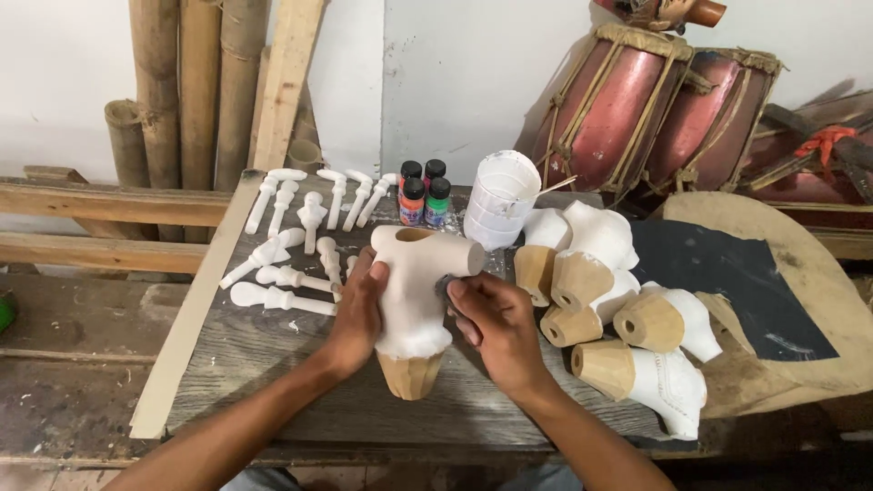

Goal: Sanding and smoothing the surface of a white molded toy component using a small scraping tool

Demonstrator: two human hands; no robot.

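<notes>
The left hand (pixel 356 309) is wrapped around the left side of a white-coated wooden torso (pixel 416 291), which stands upright on its bare wood base on the bench (pixel 273 364) between both hands. The right hand (pixel 496 323) presses against the torso's right side, fingers pinched on a small dark pad (pixel 446 288) held to the white surface. Just left of the left hand lie white limb pieces (pixel 282 273), spread in loose rows toward the far edge. Beyond the hands stand four small paint bottles (pixel 424 193) with black caps, and beside them a white ribbed cup (pixel 501 200). Just right of the right hand is a pile of more torsos (pixel 618 318), white with bare wood ends, lying on their sides. Farther right lies a dark sheet (pixel 727 282) on a round board. Behind it lean two red drums (pixel 655 105); far left stand bamboo poles (pixel 191 91).
</notes>
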